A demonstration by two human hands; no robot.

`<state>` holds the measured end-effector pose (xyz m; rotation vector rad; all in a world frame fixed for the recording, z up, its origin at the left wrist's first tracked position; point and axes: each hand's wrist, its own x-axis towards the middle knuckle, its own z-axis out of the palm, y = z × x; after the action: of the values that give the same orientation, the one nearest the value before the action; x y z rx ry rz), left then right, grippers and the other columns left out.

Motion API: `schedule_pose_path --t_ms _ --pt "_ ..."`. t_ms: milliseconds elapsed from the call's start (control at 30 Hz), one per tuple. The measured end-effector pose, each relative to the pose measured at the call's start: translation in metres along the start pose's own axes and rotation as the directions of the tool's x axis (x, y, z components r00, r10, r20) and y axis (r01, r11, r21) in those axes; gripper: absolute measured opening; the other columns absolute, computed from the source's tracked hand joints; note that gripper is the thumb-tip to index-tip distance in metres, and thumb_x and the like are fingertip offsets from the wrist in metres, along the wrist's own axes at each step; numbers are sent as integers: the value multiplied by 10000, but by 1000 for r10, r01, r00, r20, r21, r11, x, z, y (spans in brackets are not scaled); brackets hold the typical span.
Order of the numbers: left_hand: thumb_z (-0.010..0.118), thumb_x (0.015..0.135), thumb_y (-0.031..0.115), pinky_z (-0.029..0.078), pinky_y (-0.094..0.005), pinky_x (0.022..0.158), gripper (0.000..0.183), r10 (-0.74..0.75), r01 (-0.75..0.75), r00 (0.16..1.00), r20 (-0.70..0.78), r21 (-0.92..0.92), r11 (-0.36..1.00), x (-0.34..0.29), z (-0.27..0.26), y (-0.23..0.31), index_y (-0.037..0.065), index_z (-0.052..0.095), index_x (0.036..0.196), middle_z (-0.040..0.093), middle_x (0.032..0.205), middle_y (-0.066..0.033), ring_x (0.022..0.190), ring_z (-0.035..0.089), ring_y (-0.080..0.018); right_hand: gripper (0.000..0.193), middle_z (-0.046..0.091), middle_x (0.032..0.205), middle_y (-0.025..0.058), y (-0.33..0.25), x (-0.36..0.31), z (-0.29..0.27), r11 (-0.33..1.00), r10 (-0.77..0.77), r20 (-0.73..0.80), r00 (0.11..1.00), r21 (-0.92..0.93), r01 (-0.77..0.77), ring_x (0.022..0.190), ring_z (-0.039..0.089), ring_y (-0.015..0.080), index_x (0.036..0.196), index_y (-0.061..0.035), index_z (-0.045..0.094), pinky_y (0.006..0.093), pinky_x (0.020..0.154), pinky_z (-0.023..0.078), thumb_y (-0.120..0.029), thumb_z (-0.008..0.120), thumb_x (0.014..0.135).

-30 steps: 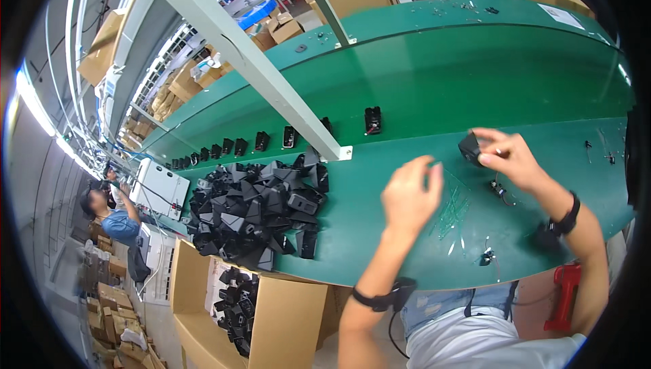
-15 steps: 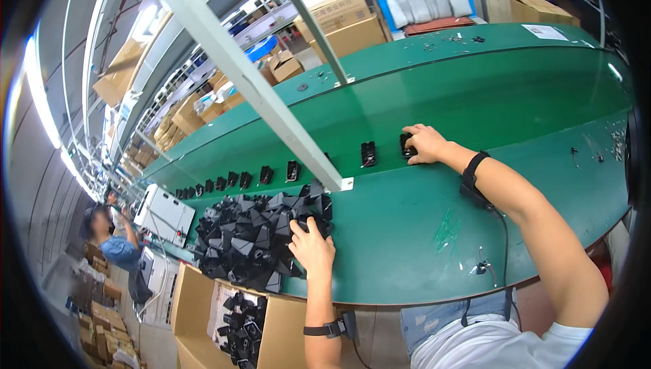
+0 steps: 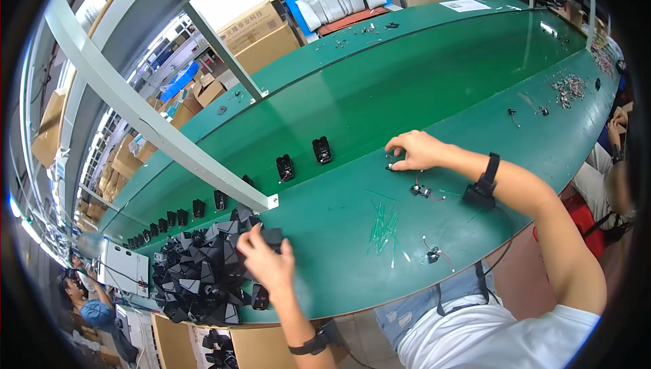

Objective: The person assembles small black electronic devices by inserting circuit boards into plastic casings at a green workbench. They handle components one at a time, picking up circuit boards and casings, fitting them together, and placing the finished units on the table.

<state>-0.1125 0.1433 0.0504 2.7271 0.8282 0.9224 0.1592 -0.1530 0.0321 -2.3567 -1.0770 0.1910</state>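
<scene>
Seen from above, a person stands at a long green workbench (image 3: 339, 233). At its near left edge sits a heap of black plastic housings (image 3: 196, 267). Their left hand (image 3: 266, 260) rests on the right side of that heap, fingers curled around one black housing (image 3: 271, 237). Farther right of the heap, their right hand (image 3: 415, 150) presses fingertips together on a small wired part (image 3: 391, 165) lying on the bench. Loose green ties (image 3: 383, 223) lie between heap and right hand.
</scene>
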Motion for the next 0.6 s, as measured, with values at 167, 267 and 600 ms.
schedule_pose_path --t_ms 167,267,600 --pt "673 689 6 531 -301 818 599 95 314 909 406 -817 483 -15 59 64 71 481 1253 482 1175 -115 1016 585 -206 249 706 918 77 12 11 27 1000 20 -97 995 6 -19 802 690 238 935 -75 724 385 760 558 -275 766 793" --pt "653 742 20 482 -282 871 589 285 471 828 483 -875 115 -19 60 104 54 470 1301 517 1238 -74 995 587 -157 163 704 925 72 2 1 24 973 -46 -62 997 225 59 791 689 195 913 -51 727 341 744 557 -165 764 802" --pt "671 846 166 539 -324 773 700 604 762 545 582 -644 -67 -11 78 154 -16 392 1462 583 1251 -187 905 644 -228 110 645 1032 88 -36 -86 -3 675 20 -408 913 679 289 903 671 173 956 29 740 304 814 564 -6 679 871"
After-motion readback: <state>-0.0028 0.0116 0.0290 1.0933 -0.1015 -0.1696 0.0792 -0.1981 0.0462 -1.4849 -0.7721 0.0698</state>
